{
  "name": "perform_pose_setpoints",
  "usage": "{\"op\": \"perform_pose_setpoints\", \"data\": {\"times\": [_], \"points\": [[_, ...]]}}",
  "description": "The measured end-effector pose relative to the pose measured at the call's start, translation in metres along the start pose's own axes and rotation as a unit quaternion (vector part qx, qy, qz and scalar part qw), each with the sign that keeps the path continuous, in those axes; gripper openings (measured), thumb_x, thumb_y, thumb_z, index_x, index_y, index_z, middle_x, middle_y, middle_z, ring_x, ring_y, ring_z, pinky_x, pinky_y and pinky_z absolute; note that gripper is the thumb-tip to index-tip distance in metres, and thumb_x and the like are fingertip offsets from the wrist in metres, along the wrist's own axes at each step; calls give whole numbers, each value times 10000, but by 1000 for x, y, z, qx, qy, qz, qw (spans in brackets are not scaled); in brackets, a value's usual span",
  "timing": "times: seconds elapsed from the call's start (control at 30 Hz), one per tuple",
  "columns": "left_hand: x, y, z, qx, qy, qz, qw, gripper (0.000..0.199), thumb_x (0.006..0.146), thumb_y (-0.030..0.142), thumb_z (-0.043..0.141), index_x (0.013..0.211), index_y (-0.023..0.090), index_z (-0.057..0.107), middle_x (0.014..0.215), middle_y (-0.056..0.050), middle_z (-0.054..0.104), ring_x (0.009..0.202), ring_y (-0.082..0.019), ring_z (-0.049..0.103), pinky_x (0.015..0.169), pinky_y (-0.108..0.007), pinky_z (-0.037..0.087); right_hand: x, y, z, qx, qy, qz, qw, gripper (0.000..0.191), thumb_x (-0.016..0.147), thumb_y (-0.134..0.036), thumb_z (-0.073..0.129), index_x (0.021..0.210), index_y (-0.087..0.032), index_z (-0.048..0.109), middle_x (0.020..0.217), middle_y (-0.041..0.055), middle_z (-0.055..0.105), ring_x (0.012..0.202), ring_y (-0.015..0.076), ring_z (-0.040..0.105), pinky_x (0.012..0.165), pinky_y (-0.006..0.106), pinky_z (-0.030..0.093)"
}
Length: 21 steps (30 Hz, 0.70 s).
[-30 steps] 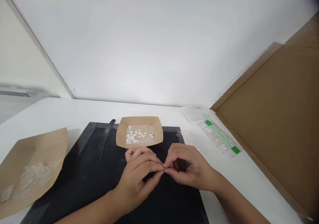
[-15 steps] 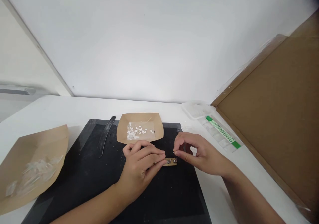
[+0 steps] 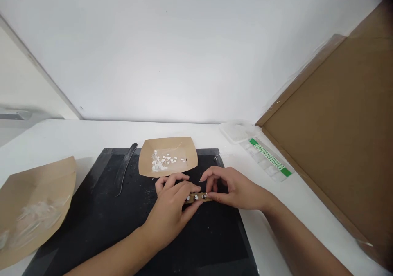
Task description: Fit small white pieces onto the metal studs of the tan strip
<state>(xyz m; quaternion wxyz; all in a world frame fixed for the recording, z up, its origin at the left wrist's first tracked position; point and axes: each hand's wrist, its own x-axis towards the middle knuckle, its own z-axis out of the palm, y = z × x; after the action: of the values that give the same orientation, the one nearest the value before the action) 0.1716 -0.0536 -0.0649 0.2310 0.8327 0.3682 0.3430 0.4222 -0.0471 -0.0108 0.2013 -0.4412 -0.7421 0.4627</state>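
Observation:
My left hand (image 3: 173, 200) is closed on a narrow brown strip (image 3: 209, 199), its thumb along the near edge and its fingers along the far edge. Small dark, shiny pieces sit in a row on the strip, and white oval bits (image 3: 196, 197) show on top of them. Part of the strip is hidden under the left fingers. At the strip's right end, the thumb of my right hand (image 3: 229, 188) touches the last piece. The right index finger is raised apart from that thumb, above the strip's far side. Both hands are over a black mat (image 3: 196, 239).
Behind my left hand, a brown paper tray (image 3: 192, 155) holds many white oval bits. A dark nail file (image 3: 125, 169) lies left of it. Another paper tray (image 3: 58, 171) holds clear pieces. At right are a plastic container (image 3: 235, 133), a green-and-white strip sheet (image 3: 270, 157) and a cardboard panel (image 3: 331, 116).
My right hand has moved left onto the strip's end, and its thumb and index finger have parted. The left fingers have spread, uncovering more of the strip and its white ovals. The view has shifted slightly.

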Motion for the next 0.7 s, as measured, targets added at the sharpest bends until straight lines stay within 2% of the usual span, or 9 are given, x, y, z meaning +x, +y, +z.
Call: {"op": "perform_pose_setpoints", "data": {"times": [0.13,0.3,0.43,0.7], "points": [[-1,0,0,-2,-21,-10,1000,181,952,219,805,1089,283,706,1053,39,807,1253,-304,596,998,-454,246,1,2,2,11,2,-15,1000,353,922,-289,810,1237,-254,653,953,-8,783,841,165,709,819,316,586],[0,0,1,0,-35,-16,999,162,951,219,809,1057,281,703,1018,49,803,1243,-301,590,984,-454,246,2,0,4,-2,10,-13,1000,303,924,-244,792,1205,-247,677,956,-4,772,829,157,706,752,282,560],[2,0,1,7,-40,-21,999,147,956,225,804,1049,285,707,1009,53,804,1241,-296,589,980,-454,246,3,0,4,5,6,-16,1000,308,913,-193,785,1197,-243,678,971,-3,777,848,157,712,768,279,559],[0,-2,1,17,-52,-16,998,141,970,229,780,1073,281,698,1043,30,801,1241,-311,581,971,-464,274,4,0,3,49,4,1,999,313,914,-275,829,1187,-245,679,973,3,780,867,170,722,805,305,578]]}}
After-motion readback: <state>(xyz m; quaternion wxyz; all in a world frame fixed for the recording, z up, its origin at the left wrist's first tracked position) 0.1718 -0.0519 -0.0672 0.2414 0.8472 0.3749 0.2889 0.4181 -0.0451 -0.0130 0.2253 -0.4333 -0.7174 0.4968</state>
